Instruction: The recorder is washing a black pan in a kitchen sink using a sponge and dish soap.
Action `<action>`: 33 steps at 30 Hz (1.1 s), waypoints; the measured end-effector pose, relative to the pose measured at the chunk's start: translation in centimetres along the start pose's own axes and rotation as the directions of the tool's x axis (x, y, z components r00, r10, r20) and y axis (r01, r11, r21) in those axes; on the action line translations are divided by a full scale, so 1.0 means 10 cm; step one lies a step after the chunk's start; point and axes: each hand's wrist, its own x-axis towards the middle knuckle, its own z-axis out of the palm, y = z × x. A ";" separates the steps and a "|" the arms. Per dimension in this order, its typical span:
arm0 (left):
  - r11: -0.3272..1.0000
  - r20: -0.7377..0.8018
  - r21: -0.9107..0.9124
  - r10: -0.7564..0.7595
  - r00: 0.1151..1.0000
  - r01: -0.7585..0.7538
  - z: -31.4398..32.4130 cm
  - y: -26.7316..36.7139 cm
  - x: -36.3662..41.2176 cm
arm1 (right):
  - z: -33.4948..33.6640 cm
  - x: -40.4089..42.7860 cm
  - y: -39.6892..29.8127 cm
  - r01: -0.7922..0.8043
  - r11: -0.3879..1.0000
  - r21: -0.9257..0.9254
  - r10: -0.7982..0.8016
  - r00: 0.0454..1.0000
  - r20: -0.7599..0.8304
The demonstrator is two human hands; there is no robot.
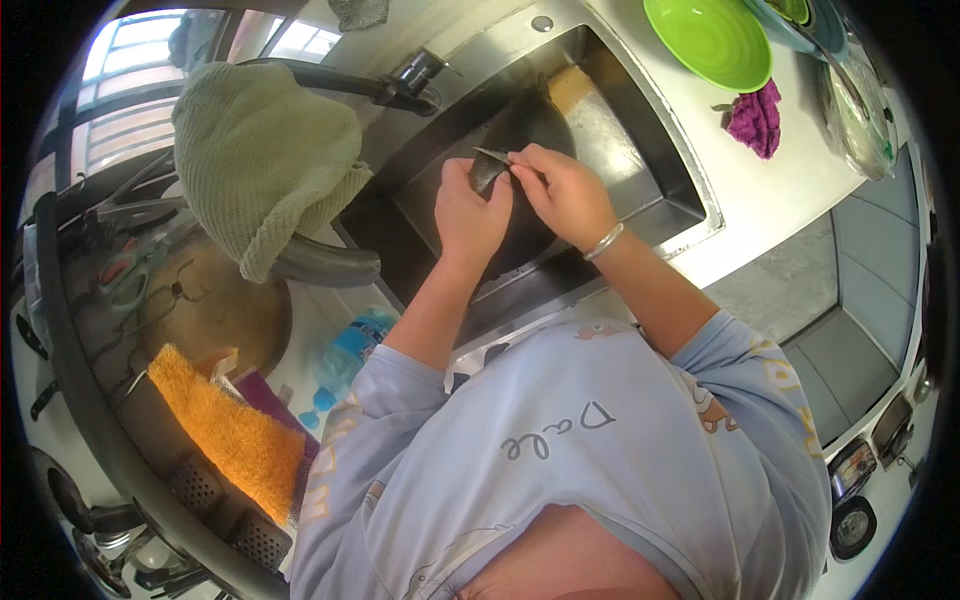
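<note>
Both hands are over a stainless steel sink. My left hand pinches a small dark piece between thumb and fingers; its kind is not clear. A thin pointed item, perhaps a blade or a sliver, is pinched in my right hand, with its tip towards the left hand. Under the hands a large dark rounded object, perhaps a pan, lies in the sink. Its middle is partly hidden by the hands, and a small tab or handle shows at its far end.
A black faucet with a green cloth draped over it stands left of the sink. Nearby are a blue-labelled plastic bottle, an orange cloth and scissors. A green bowl and purple cloth lie on the right counter.
</note>
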 end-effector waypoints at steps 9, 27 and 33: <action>1.000 -0.048 0.001 -0.030 0.998 0.030 -0.03 -0.11 0.05 | 0.13 0.20 0.01 -0.037 0.995 -0.087 0.036 0.999 -0.006; 0.996 0.042 -0.003 -0.085 0.996 0.085 0.00 0.21 -0.12 | -0.23 0.50 0.62 -0.350 0.924 -0.155 0.353 0.935 -0.008; 0.999 -0.021 0.014 -0.029 0.999 0.029 -0.01 0.15 -0.07 | -0.13 0.07 0.15 -0.260 0.966 0.015 0.260 0.966 0.001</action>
